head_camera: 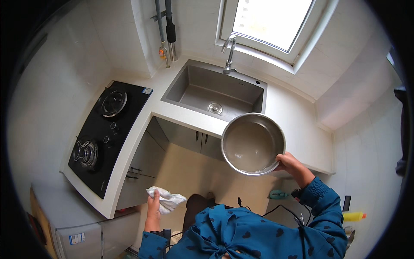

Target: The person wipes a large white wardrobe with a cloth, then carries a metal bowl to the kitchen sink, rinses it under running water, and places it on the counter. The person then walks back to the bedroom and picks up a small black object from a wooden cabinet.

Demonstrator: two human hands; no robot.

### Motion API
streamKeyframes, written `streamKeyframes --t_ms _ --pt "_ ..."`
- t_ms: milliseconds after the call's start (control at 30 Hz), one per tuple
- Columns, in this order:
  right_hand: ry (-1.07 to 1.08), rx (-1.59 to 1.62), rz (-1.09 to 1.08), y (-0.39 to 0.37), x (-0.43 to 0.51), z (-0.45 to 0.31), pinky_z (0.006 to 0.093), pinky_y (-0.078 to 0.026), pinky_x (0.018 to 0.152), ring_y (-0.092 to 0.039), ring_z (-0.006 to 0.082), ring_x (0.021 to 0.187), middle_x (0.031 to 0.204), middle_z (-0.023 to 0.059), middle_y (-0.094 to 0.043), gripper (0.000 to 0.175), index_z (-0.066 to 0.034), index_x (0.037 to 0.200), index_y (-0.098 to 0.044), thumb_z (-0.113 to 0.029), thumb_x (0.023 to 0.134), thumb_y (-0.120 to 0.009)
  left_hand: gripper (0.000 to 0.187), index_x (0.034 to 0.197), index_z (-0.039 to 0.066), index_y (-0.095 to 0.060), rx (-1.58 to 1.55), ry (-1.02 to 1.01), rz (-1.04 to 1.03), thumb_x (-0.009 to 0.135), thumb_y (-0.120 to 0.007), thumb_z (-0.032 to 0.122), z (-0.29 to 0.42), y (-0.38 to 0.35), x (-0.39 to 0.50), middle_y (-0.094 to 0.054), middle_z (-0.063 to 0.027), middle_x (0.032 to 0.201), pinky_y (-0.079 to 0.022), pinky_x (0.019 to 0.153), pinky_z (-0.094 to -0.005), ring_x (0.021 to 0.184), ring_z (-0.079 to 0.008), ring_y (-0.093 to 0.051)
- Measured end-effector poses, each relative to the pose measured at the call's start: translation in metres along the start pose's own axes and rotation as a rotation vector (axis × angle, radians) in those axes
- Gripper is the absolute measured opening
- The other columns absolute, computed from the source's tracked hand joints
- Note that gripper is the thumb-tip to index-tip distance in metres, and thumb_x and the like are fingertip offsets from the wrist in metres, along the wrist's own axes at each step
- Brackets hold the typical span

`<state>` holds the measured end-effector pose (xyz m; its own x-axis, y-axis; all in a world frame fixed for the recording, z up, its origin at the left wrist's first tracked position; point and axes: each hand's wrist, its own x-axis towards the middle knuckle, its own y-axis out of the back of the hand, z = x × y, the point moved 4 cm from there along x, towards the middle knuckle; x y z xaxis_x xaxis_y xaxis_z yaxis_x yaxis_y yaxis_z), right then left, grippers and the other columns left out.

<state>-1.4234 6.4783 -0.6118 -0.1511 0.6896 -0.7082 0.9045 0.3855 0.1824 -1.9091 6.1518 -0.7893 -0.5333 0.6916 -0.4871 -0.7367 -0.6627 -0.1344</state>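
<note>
My right hand (288,165) grips the rim of a round stainless steel basin (282,136), thumb at its lower right edge. Cloudy greyish water (249,147) lies in the basin, which I hold up over the floor and the front edge of the counter, near the sink's lower right corner. Lower left, my left hand (154,204) is closed on a crumpled white cloth (168,200), held above the floor and away from the basin.
A steel sink (194,81) with a chrome faucet (230,55) is set in the white counter (291,113) under a window. At left is a black two-burner gas hob (124,126). Cabinets (181,134) stand below. A yellow bottle (354,216) is at lower right; cables hang by my right arm.
</note>
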Motion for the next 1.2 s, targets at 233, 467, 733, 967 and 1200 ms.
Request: streamKeyframes --t_ms 233,467,733,967,1200 --pt "-0.001 0.162 0.049 0.023 0.096 -0.066 0.046 -0.061 0.086 -0.071 0.038 0.096 0.11 0.026 -0.064 0.045 0.0165 0.121 -0.051 -0.002 0.08 -0.045 0.055 0.128 0.0 -0.054 -0.028 -0.006 0.064 0.101 -0.056 0.048 0.046 -0.026 0.107 -0.061 -0.0086 0.12 -0.045 0.097 -0.0342 0.109 -0.0183 -0.057" --pt "-0.052 0.38 0.142 0.008 0.177 -0.103 0.0529 -0.058 0.093 -0.067 0.0444 0.102 0.117 0.03 -0.06 0.048 0.0201 0.124 -0.045 0.0 0.08 -0.045 0.036 0.106 -0.002 -0.066 0.152 -0.019 -0.043 0.098 -0.063 0.033 0.139 -0.101 0.243 -0.069 -0.0065 0.098 -0.052 0.079 -0.0312 0.087 -0.0142 -0.064" --pt "-0.117 0.408 0.184 -0.006 0.216 -0.116 0.0534 -0.058 0.092 -0.066 0.042 0.106 0.121 0.0296 -0.058 0.057 0.0147 0.134 -0.038 -0.002 0.08 -0.044 0.029 0.121 -0.002 -0.06 0.348 -0.331 -0.149 0.094 -0.059 0.009 0.264 -0.212 0.339 -0.064 -0.0103 0.118 -0.047 0.095 -0.0323 0.108 -0.0183 -0.059" --pt "-0.165 0.411 0.196 -0.001 0.219 -0.123 0.0538 -0.059 0.09 -0.065 0.0412 0.106 0.122 0.0301 -0.056 0.059 0.0143 0.134 -0.037 -0.001 0.078 -0.044 0.023 0.101 0.007 -0.068 1.104 -0.712 -0.436 0.091 -0.07 0.028 0.308 -0.372 0.412 -0.064 -0.0116 0.109 -0.05 0.083 -0.0401 0.103 -0.0319 -0.061" --pt "-0.188 0.42 0.233 0.013 0.231 -0.116 0.0523 -0.06 0.088 -0.066 0.0407 0.105 0.121 0.0278 -0.057 0.058 0.0131 0.134 -0.039 0.002 0.077 -0.042 0.026 0.093 0.013 -0.074 1.534 -0.52 -0.722 0.088 -0.069 0.038 0.179 -0.489 0.507 -0.073 -0.012 0.096 -0.054 0.074 -0.0442 0.088 -0.033 -0.07"
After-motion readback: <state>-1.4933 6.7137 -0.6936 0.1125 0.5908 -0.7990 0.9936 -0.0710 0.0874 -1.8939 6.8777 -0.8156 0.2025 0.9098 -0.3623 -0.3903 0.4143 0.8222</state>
